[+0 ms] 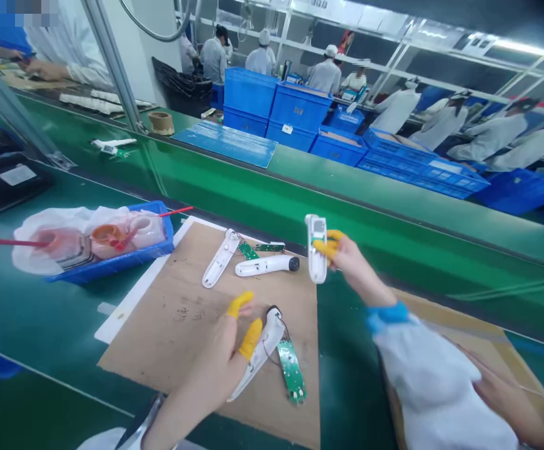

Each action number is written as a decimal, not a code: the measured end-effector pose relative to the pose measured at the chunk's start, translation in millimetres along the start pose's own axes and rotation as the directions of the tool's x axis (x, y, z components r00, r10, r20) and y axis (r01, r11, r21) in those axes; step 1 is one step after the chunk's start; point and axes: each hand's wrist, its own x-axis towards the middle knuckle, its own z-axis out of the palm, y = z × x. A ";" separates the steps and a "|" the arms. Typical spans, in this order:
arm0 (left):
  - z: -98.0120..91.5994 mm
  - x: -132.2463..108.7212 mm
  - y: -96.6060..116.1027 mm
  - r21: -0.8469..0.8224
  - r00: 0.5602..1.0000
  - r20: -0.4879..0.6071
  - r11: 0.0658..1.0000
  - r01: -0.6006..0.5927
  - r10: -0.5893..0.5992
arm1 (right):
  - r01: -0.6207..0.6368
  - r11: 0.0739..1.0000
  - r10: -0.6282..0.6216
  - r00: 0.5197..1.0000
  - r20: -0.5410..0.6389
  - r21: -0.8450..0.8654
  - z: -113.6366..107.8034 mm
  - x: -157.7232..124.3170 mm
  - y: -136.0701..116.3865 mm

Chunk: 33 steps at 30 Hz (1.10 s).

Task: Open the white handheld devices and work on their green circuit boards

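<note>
Your left hand [213, 356] grasps an opened white thermometer shell [266, 342] wired to a green circuit board [291, 372] on the brown cardboard sheet [169, 331], while your right hand [354, 265] pinches another shell [317, 250] between yellow-cotted fingertips [326, 247], raised at the sheet's right edge

- cardboard sheet [159, 331] sits mid-frame on the conveyor belt [351, 375]
- thermometer [265, 265] and circuit board [291, 372] lie on that sheet
- right hand [349, 262] holds a thermometer shell [317, 249] over its right edge
- plastic crate [157, 247] with a bag [51, 250] inside, just left of the sheet
- stacked crates [297, 106] up top, behind the belt
</note>
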 end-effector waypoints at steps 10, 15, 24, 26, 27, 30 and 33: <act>17.9 23.8 -4.1 0.448 0.989 0.148 0.893 -0.045 -0.025 | -0.311 0.934 0.234 0.905 -0.356 -0.176 -36.8 114.1 24.4; 15.8 22.2 -11.6 0.251 0.972 0.236 0.965 -0.073 0.013 | -0.167 0.980 0.157 0.983 -0.093 -0.110 -16.6 19.2 12.7; 2.4 -3.0 -6.3 -0.190 0.983 0.144 0.978 -0.081 0.110 | -0.314 0.912 0.082 0.771 0.632 0.264 62.0 -145.9 17.3; 3.6 -4.9 -4.8 -0.465 0.978 0.195 0.885 0.029 0.070 | -0.302 0.903 0.066 0.800 0.596 0.305 65.2 -148.2 14.1; 4.7 -5.6 -4.1 -0.571 0.972 0.226 0.816 0.086 0.056 | -0.282 0.907 0.060 0.820 0.569 0.312 65.5 -148.6 11.3; 8.5 -8.3 -3.7 -0.668 0.967 0.255 0.727 0.162 0.019 | -0.168 0.940 0.026 0.904 0.427 0.297 65.5 -152.1 2.6; 12.1 -12.3 -6.7 -0.634 0.967 0.254 0.757 0.158 0.011 | -0.062 0.953 -0.031 0.954 0.300 0.295 70.1 -160.4 -1.4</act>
